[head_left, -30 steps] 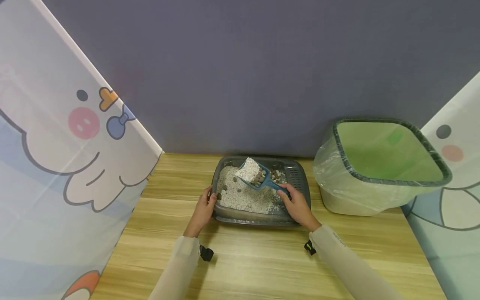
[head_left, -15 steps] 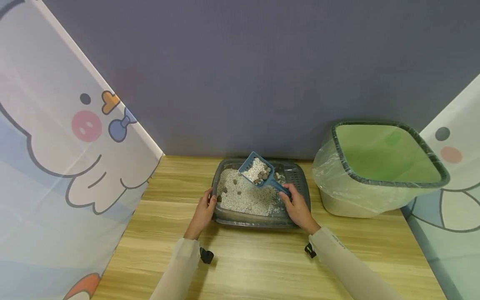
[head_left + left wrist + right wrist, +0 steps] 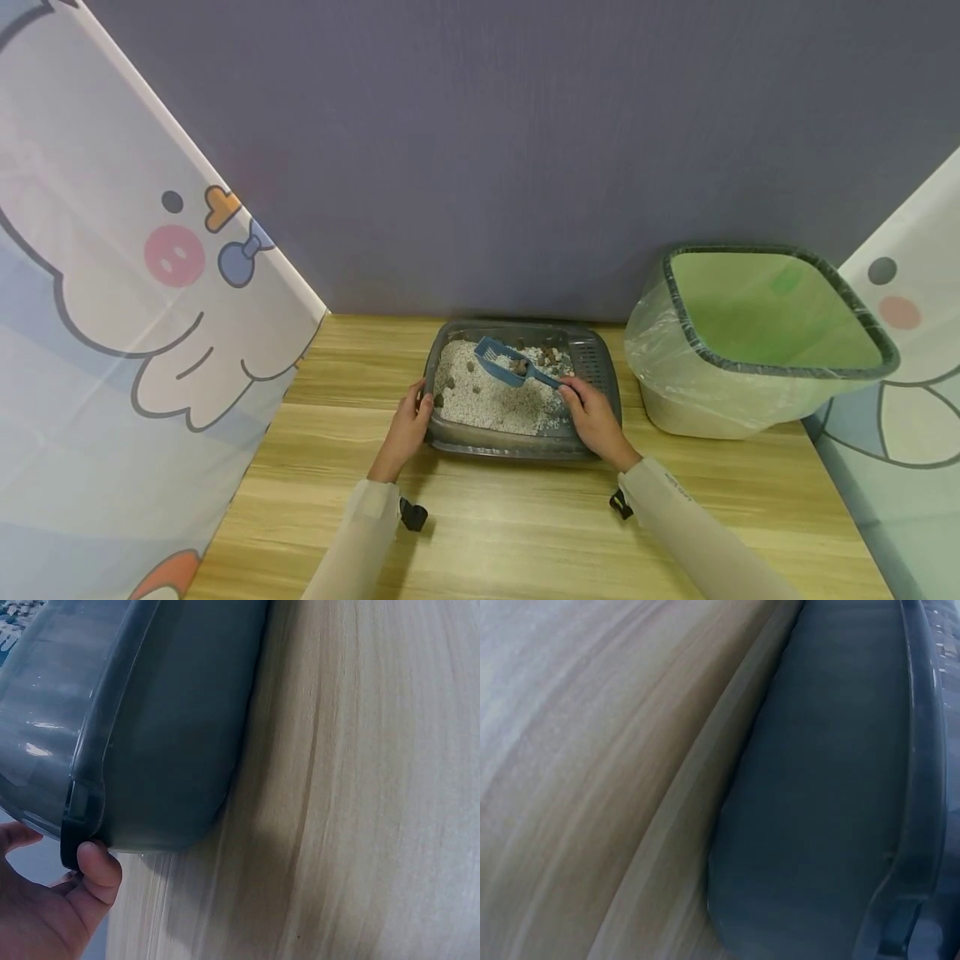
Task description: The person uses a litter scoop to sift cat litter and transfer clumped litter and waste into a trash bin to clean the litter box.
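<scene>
- Scoop [image 3: 501,374], blue, is in your right hand [image 3: 598,421]; your fingers grip its handle; its head is tilted over the litter [image 3: 491,408] in the tray [image 3: 510,445], with brown lumps and pale grains inside; whether it touches the litter, you cannot tell.
- Left hand [image 3: 405,432] pinches the tray's rim at its left side; the left wrist view shows your thumb at the outside of that rim.
- Tray, dark grey, rests on the wooden table [image 3: 510,533] in front of you; pale litter covers most of its floor; dark lumps [image 3: 450,382] lie near its left side, more toward its back right; a slotted strip runs along its right end.
- Bin [image 3: 690,417], pale, stands just beside the tray, to your right; a see-through bag hangs over its dark rim; its inside looks green.
- Wall [image 3: 480,150], dark grey, rises behind; cartoon-printed panels [image 3: 97,283] flank you left and right.
- Sleeves [image 3: 358,533], pale, cover your forearms.
</scene>
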`<action>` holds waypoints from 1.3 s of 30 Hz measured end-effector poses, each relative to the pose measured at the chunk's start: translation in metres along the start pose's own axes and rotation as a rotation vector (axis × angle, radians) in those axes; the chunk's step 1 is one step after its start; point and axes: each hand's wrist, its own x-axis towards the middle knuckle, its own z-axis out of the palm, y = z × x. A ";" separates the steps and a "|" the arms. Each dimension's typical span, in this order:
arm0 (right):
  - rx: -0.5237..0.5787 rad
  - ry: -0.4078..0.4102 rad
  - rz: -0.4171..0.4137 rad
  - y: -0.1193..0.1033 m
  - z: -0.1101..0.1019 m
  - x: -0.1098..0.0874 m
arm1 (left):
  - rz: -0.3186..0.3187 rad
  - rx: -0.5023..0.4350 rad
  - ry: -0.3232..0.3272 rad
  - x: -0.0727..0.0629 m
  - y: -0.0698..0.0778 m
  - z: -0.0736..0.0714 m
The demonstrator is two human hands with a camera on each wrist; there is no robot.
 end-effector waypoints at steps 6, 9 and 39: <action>0.007 0.013 -0.013 -0.001 0.001 -0.001 | -0.001 -0.002 -0.007 -0.002 0.000 0.000; 0.020 0.012 -0.018 -0.001 0.001 -0.001 | -0.003 -0.005 -0.008 -0.002 0.000 0.001; -0.040 0.076 -0.053 0.003 0.005 0.001 | -0.020 -0.012 0.006 -0.001 0.000 0.000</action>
